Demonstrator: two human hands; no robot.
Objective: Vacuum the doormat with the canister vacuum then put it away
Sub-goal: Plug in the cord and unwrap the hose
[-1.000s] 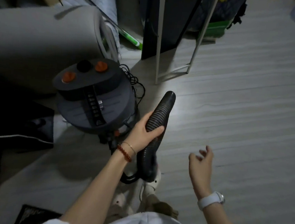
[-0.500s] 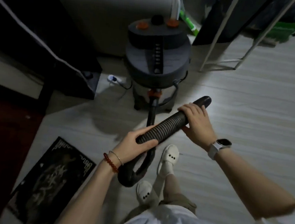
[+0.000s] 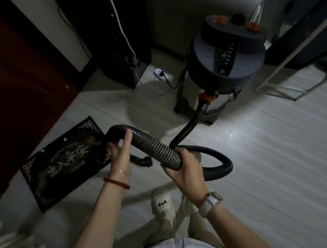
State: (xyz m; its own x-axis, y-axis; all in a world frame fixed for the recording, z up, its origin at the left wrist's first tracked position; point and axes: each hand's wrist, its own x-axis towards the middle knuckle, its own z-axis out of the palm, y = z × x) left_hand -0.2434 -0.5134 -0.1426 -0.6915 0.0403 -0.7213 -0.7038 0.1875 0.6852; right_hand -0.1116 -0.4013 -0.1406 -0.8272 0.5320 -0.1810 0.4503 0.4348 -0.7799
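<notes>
I see the doormat (image 3: 64, 160) on the floor just left of my left hand (image 3: 119, 151), which grips the hose (image 3: 152, 146) near its nozzle end; my right hand (image 3: 186, 171) wraps the ribbed section. The canister vacuum (image 3: 224, 70) stands beyond. I judge vacuuming hasn't begun: next, lower the nozzle leftward onto the mat.

open: floor (image 3: 274, 163) right | blocked: canister vacuum (image 3: 225, 70) ahead, doormat (image 3: 66, 161) left
</notes>
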